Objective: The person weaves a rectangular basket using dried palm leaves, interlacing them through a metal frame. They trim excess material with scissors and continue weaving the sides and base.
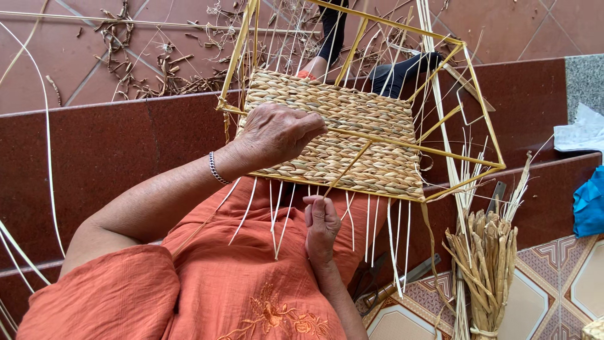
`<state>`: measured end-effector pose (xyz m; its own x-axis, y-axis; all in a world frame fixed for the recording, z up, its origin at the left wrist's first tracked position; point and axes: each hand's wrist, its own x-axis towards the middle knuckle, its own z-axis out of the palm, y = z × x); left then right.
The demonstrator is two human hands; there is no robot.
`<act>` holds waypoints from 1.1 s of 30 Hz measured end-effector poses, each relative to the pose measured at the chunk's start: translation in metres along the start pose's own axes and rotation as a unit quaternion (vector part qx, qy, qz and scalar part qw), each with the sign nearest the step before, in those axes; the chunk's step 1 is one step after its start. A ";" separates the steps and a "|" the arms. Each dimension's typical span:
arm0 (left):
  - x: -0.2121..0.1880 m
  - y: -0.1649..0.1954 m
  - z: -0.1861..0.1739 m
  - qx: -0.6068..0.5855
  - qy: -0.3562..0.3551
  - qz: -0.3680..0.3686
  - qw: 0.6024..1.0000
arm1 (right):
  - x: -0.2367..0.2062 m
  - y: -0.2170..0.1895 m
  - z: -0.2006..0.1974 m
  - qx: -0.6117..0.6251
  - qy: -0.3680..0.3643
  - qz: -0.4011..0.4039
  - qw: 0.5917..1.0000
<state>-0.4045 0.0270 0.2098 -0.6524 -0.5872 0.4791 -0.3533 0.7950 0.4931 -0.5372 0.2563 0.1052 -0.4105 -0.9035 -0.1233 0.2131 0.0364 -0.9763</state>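
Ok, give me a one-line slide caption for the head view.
Left hand presses on the woven panel in a yellow frame while right hand reaches its lower edge.
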 end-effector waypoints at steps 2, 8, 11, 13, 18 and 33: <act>0.001 0.002 -0.001 -0.001 0.008 0.010 1.000 | 0.006 -0.008 0.003 -0.032 -0.008 -0.020 0.999; 0.001 0.007 -0.008 -0.009 0.013 0.012 1.000 | 0.021 -0.025 0.015 -0.105 -0.044 -0.033 0.993; 0.000 0.008 -0.014 0.041 -0.037 0.028 0.998 | 0.046 -0.027 0.021 -0.114 -0.056 -0.070 0.989; -0.001 0.007 -0.015 0.019 -0.032 0.044 0.998 | 0.062 -0.030 0.024 -0.126 -0.066 -0.084 0.986; 0.002 0.001 0.003 -0.014 0.032 0.068 0.997 | 0.088 -0.042 0.025 -0.262 -0.085 -0.056 0.960; -0.001 0.006 0.032 -0.038 0.060 0.024 0.997 | 0.040 -0.040 -0.057 -0.601 -0.254 -0.238 0.719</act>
<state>-0.4274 0.0372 0.1888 -0.5816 -0.5660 0.5843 -0.2691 0.8117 0.5184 -0.6125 0.2426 0.1297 0.2589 -0.9641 0.0588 -0.8909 -0.2619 -0.3710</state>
